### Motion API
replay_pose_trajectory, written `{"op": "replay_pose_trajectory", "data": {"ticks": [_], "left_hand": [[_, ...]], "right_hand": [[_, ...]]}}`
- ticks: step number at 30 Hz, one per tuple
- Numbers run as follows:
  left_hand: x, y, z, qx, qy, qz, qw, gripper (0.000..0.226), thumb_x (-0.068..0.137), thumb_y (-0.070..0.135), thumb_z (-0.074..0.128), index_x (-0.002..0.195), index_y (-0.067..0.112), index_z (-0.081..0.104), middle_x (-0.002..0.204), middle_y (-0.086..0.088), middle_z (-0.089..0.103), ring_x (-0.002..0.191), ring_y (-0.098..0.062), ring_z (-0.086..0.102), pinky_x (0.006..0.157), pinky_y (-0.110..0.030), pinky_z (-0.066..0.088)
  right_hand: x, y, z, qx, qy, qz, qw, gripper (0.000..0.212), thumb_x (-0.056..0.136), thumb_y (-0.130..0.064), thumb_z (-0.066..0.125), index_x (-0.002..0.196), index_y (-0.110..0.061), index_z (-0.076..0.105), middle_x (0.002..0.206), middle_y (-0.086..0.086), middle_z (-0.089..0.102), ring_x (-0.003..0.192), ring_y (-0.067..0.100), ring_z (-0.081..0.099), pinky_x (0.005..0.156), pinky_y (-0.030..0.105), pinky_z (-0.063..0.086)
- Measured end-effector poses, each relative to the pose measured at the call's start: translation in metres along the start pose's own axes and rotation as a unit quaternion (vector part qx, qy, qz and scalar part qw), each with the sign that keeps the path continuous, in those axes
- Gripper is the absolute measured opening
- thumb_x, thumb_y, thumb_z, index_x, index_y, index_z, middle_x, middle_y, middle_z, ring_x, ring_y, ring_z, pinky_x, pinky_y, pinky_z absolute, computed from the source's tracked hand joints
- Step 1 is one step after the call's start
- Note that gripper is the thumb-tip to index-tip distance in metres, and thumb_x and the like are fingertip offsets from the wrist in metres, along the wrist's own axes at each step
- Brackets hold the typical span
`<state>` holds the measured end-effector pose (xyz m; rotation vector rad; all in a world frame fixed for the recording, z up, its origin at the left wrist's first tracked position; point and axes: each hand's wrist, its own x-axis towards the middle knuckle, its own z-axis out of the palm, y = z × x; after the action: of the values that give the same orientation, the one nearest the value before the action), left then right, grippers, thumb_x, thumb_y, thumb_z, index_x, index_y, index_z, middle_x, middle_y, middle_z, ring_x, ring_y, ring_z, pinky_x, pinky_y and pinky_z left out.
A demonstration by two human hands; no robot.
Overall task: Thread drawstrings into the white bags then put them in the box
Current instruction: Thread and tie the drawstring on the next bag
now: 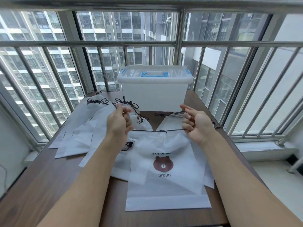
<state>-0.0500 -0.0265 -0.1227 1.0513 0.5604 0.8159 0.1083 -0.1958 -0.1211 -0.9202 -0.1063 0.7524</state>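
Observation:
A white bag [165, 182] printed with a brown bear and "broun" lies at the table's front, its top bunched up. A dark drawstring [154, 131] runs taut across its mouth between both hands. My left hand [118, 124] grips the string's left end, fingers curled. My right hand [196, 124] pinches the right end, and a second strand leads from its fingers toward the box. The translucent white box [154, 95], with blue handle and closed lid, stands at the table's far edge behind the hands.
Several white bags [85, 133] with dark drawstrings lie fanned out on the left of the dark wooden table [49, 185]. More bags lie under the bear bag. A metal window railing [91, 43] surrounds the table's far and side edges.

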Motion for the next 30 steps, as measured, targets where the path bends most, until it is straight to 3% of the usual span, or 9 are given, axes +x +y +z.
{"op": "replay_pose_trajectory", "data": {"ticks": [3,6,8,10,13,17,21,25,30], "left_hand": [[0.007,0.001,-0.012,0.169,0.034,0.098,0.98,0.049,0.109,0.039,0.032,0.076,0.012,0.057,0.047,0.004,0.033,0.038,-0.01,0.026,0.039,-0.021,0.023],[0.009,0.001,-0.017,0.332,0.039,0.209,0.919,0.051,0.108,0.035,0.036,0.074,0.01,0.064,0.047,0.003,0.037,0.038,-0.006,0.033,0.044,-0.023,0.028],[0.006,-0.004,-0.016,0.408,0.008,0.238,0.881,0.039,0.107,0.031,0.042,0.08,0.014,0.066,0.046,0.009,0.044,0.043,-0.006,0.041,0.05,-0.026,0.031],[0.001,-0.01,-0.011,0.454,-0.046,0.232,0.859,0.009,0.102,0.026,0.052,0.098,0.021,0.059,0.054,0.012,0.051,0.05,-0.004,0.047,0.053,-0.026,0.032],[-0.004,-0.017,-0.01,0.525,-0.111,0.234,0.811,0.031,0.092,0.036,0.065,0.111,0.033,0.041,0.08,0.012,0.049,0.07,-0.01,0.05,0.063,-0.03,0.041],[-0.006,-0.017,-0.01,0.6,-0.158,0.273,0.735,0.022,0.087,0.053,0.064,0.099,0.038,0.053,0.099,0.015,0.048,0.088,-0.01,0.052,0.071,-0.03,0.043],[-0.005,-0.018,-0.008,0.664,-0.16,0.293,0.669,0.032,0.09,0.061,0.057,0.074,0.035,0.065,0.09,0.012,0.044,0.089,-0.01,0.048,0.068,-0.027,0.032],[-0.002,-0.021,-0.008,0.658,-0.157,0.288,0.678,0.044,0.091,0.054,0.059,0.058,0.026,0.049,0.085,0.009,0.043,0.086,-0.011,0.046,0.067,-0.03,0.037],[-0.002,-0.024,-0.007,0.528,-0.209,0.255,0.783,0.052,0.097,0.032,0.06,0.052,0.018,0.038,0.076,-0.003,0.044,0.08,-0.011,0.044,0.068,-0.024,0.03]], "right_hand": [[-0.002,-0.005,-0.004,-0.161,0.022,-0.052,0.985,0.026,0.103,-0.004,0.042,0.105,-0.007,0.068,0.056,-0.003,0.033,0.042,0.006,0.021,0.035,0.017,0.014],[-0.003,-0.004,-0.003,-0.285,0.017,-0.121,0.951,0.026,0.101,-0.002,0.048,0.1,-0.008,0.073,0.056,-0.004,0.032,0.045,0.008,0.022,0.037,0.018,0.017],[-0.005,0.002,0.0,-0.382,-0.001,-0.175,0.907,0.024,0.099,-0.002,0.053,0.097,-0.01,0.075,0.048,-0.013,0.042,0.043,0.004,0.028,0.04,0.014,0.023],[-0.008,0.008,0.002,-0.485,-0.042,-0.206,0.849,0.016,0.097,-0.01,0.061,0.095,-0.014,0.077,0.047,-0.019,0.05,0.041,0.001,0.038,0.045,0.01,0.028],[-0.01,0.015,-0.001,-0.589,-0.106,-0.173,0.782,0.009,0.087,-0.033,0.075,0.081,-0.027,0.077,0.064,-0.01,0.051,0.049,0.001,0.04,0.053,0.017,0.034],[-0.007,0.017,-0.007,-0.669,-0.107,-0.172,0.715,0.013,0.079,-0.04,0.08,0.077,-0.028,0.074,0.095,-0.003,0.061,0.075,0.0,0.05,0.069,0.022,0.037],[-0.006,0.019,-0.007,-0.691,-0.109,-0.186,0.69,0.019,0.079,-0.037,0.079,0.073,-0.021,0.072,0.091,-0.002,0.065,0.088,0.011,0.061,0.084,0.035,0.05],[-0.007,0.017,-0.007,-0.716,-0.097,-0.189,0.665,0.037,0.081,-0.042,0.077,0.066,-0.01,0.067,0.079,0.007,0.066,0.076,0.02,0.062,0.073,0.037,0.05],[-0.002,0.017,-0.008,-0.703,-0.116,-0.188,0.676,0.057,0.089,-0.04,0.07,0.055,-0.003,0.044,0.058,0.007,0.035,0.054,0.018,0.032,0.055,0.034,0.026]]}}
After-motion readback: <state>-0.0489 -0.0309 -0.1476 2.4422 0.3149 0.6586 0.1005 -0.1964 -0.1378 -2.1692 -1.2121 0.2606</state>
